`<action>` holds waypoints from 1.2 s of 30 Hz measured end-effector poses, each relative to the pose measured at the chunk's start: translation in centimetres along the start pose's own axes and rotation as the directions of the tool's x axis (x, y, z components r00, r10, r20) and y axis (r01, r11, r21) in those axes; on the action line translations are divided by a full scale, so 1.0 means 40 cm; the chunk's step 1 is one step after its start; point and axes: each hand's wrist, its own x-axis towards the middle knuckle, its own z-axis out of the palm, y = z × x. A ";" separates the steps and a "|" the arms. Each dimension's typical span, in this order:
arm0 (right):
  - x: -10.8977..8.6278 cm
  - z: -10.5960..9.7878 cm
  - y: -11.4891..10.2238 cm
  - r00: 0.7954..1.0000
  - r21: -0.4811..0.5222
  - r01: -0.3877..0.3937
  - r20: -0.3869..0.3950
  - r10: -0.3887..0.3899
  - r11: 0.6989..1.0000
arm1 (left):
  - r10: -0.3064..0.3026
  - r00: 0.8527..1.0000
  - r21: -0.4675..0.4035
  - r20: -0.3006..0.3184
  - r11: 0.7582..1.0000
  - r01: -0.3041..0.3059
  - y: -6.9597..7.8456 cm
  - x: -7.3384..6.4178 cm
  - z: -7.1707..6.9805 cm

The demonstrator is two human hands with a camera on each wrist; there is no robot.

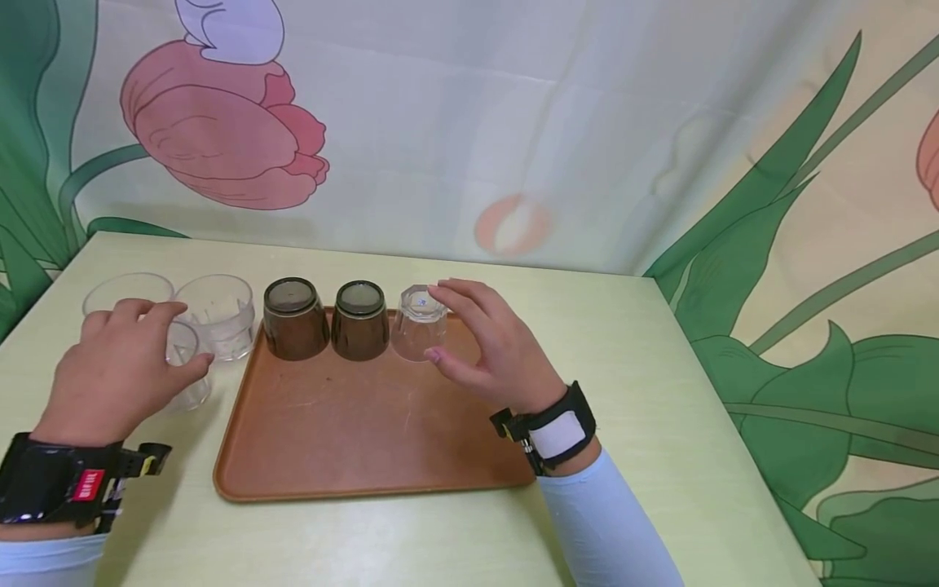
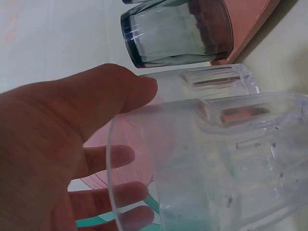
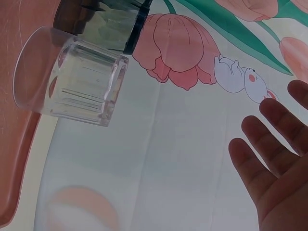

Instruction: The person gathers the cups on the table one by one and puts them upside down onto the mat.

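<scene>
At the left, my left hand [image 1: 113,363] is curved around the rim of a clear glass [image 2: 231,159], its thumb on one side and fingers on the other. That glass is upright, partly hidden by the hand in the head view. My right hand [image 1: 487,342] is spread beside an upside-down clear glass [image 1: 420,326] on the brown tray [image 1: 367,440]. In the right wrist view a gap separates those fingers from the glass [image 3: 82,79]. Two dark upside-down glasses, one at the tray's corner [image 1: 295,322] and one in the middle [image 1: 359,322], complete the row along the far edge.
Two more clear glasses stand upright behind the left hand, one at the far left [image 1: 121,285] and one beside the tray [image 1: 220,318]. Pale tabletop [image 1: 623,391] surrounds the tray. A printed curtain [image 1: 440,122] hangs behind the table's back edge.
</scene>
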 end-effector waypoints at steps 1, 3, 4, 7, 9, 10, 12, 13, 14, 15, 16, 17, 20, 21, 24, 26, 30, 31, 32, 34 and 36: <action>0.000 0.000 0.000 1.000 -0.002 0.000 -0.001 0.000 1.000 | 0.001 1.000 0.001 -0.002 1.000 -0.001 -0.001 -0.001 0.000; -0.001 -0.001 0.001 1.000 -0.003 0.002 -0.005 -0.002 1.000 | -0.003 1.000 0.004 0.000 1.000 0.003 -0.004 -0.002 0.001; -0.001 -0.001 0.002 1.000 -0.006 0.004 -0.006 -0.004 1.000 | -0.008 1.000 0.009 0.003 1.000 0.008 -0.004 -0.002 0.001; -0.001 0.000 0.002 1.000 -0.008 0.011 -0.007 -0.011 1.000 | -0.022 1.000 0.026 0.014 0.999 0.022 -0.004 -0.002 0.001; -0.001 0.000 0.002 1.000 -0.009 0.013 -0.007 -0.013 1.000 | -0.033 0.999 0.040 0.025 0.999 0.032 -0.002 -0.003 0.000; 0.000 -0.001 0.001 1.000 -0.010 0.013 -0.007 -0.013 1.000 | -0.036 0.999 0.045 0.028 0.998 0.034 -0.001 -0.003 -0.001; 0.000 -0.001 0.000 1.000 -0.010 0.012 -0.008 -0.012 1.000 | -0.040 0.999 0.054 0.035 0.998 0.038 -0.001 -0.004 -0.003; 0.000 -0.002 0.000 1.000 -0.010 0.012 -0.008 -0.012 1.000 | -0.042 0.998 0.058 0.039 0.998 0.040 -0.001 -0.005 -0.004; 0.000 -0.002 -0.001 1.000 -0.010 0.012 -0.008 -0.012 1.000 | -0.046 0.998 0.062 0.042 0.997 0.043 -0.001 -0.005 -0.004; 0.000 -0.003 -0.001 1.000 -0.011 0.012 -0.007 -0.012 1.000 | -0.048 0.998 0.062 0.044 0.997 0.045 -0.001 -0.006 -0.006; 0.000 -0.004 -0.001 1.000 -0.012 0.012 -0.007 -0.012 1.000 | -0.049 0.998 0.062 0.043 0.997 0.046 -0.001 -0.007 -0.007; 0.001 -0.004 -0.001 1.000 -0.013 0.014 -0.007 -0.014 1.000 | -0.052 0.998 0.059 0.044 0.997 0.050 -0.002 -0.007 -0.007; 0.002 -0.005 -0.001 1.000 -0.017 0.014 -0.007 -0.014 1.000 | -0.063 0.997 0.050 0.040 0.997 0.061 -0.003 -0.008 -0.007; 0.003 -0.005 -0.001 1.000 -0.018 0.013 -0.007 -0.014 1.000 | -0.065 0.997 0.046 0.039 0.997 0.063 -0.004 -0.009 -0.008; 0.003 -0.005 -0.001 1.000 -0.019 0.014 -0.008 -0.014 1.000 | -0.072 0.997 0.041 0.037 0.997 0.070 -0.006 -0.007 -0.006; 0.003 -0.005 0.000 1.000 -0.019 0.015 -0.009 -0.015 1.000 | -0.070 0.997 0.049 0.040 0.996 0.068 -0.008 -0.005 -0.005; 0.002 -0.005 0.000 1.000 -0.019 0.009 -0.008 -0.009 1.000 | -0.063 0.996 0.075 0.056 0.995 0.059 -0.012 -0.001 -0.004; 0.002 -0.005 0.000 1.000 -0.018 0.007 -0.007 -0.007 1.000 | -0.061 0.996 0.081 0.060 0.995 0.056 -0.012 -0.001 -0.003; 0.002 -0.005 -0.001 1.000 -0.017 0.004 -0.006 -0.004 1.000 | -0.060 0.996 0.087 0.063 0.995 0.054 -0.013 0.000 -0.003; 0.001 -0.005 -0.001 1.000 -0.016 0.000 -0.002 -0.001 1.000 | -0.056 0.996 0.098 0.064 0.994 0.049 -0.014 0.000 -0.003; 0.000 -0.004 0.000 1.000 -0.016 -0.002 0.000 0.002 1.000 | -0.052 0.997 0.111 0.060 0.993 0.045 -0.015 0.001 -0.002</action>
